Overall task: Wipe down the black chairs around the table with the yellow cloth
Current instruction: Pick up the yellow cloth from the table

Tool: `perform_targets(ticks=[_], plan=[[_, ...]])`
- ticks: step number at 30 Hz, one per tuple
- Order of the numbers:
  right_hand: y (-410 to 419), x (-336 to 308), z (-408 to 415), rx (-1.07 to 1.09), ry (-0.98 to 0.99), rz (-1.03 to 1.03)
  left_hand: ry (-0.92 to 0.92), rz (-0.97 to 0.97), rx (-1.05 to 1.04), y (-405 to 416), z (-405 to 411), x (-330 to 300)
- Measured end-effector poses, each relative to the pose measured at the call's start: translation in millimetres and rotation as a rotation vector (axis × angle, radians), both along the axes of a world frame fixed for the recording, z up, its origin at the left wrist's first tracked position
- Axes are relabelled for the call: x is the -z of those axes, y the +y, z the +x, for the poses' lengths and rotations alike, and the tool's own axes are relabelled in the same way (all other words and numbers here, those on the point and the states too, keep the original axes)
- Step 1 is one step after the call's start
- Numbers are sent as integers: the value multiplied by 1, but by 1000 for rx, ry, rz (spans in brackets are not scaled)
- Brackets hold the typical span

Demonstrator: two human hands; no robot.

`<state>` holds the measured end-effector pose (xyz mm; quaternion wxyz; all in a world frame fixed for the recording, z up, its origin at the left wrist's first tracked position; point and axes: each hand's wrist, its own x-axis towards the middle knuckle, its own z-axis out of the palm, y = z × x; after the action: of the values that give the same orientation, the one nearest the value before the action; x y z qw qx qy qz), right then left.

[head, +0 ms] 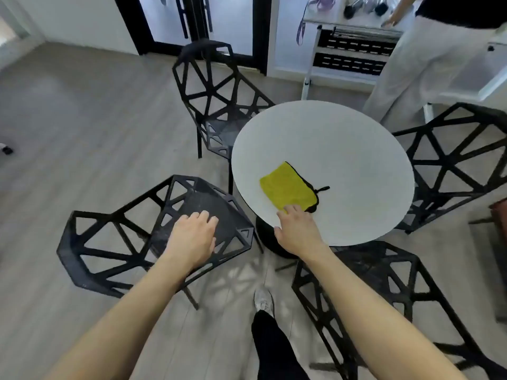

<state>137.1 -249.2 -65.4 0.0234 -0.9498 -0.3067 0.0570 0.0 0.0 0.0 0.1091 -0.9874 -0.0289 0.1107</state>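
Yellow cloth point(288, 189) edge hidden under right hand point(297, 229).

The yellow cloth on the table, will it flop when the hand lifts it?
Probably floppy: the yellow cloth lies flat and folded on the round table, looking soft and fuzzy. It likely feels light. The right hand touching its near edge could bunch it if pushed.

One head-worn view, wide-angle.
It looks forward and steeply down, close over the round tabletop point(343, 138) and surrounding chairs point(153, 242).
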Motion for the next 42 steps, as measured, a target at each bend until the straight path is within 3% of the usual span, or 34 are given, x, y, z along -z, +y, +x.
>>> perform_targets(ticks=[9, 15, 18, 23, 27, 29, 31, 33, 35, 37, 38, 42], plan=[[39, 90, 133, 152, 141, -105, 140, -49, -68, 28, 70, 55], [29, 108, 121, 33, 158, -25, 150, -109, -46, 29, 79, 84], [1, 100, 103, -148, 185, 95, 127, -249, 35, 6, 105, 91], [-22, 82, 89, -118, 253, 236, 133, -478, 194, -44, 155, 114], [-23, 50, 82, 28, 510, 283, 102, -840, -91, -41, 167, 106], [-12, 42, 82, 108, 618, 172, 55, -853, -150, -18, 163, 95], [18, 38, 81, 267, 679, 188, -65, -822, -243, 10, 150, 80], [68, 24, 75, 450, 824, 400, -242, -738, -325, 32, 130, 66], [125, 0, 68, 690, 1246, 806, -337, -695, -288, 46, 103, 53], [173, -15, 58, 759, 1710, 1102, -256, -682, -166, 57, 67, 46], [192, -16, 52, 728, 1781, 1080, -192, -700, -162, 66, 49, 45], [266, 12, 12, 623, 1483, 686, -149, -761, -454, 134, -28, 47]])
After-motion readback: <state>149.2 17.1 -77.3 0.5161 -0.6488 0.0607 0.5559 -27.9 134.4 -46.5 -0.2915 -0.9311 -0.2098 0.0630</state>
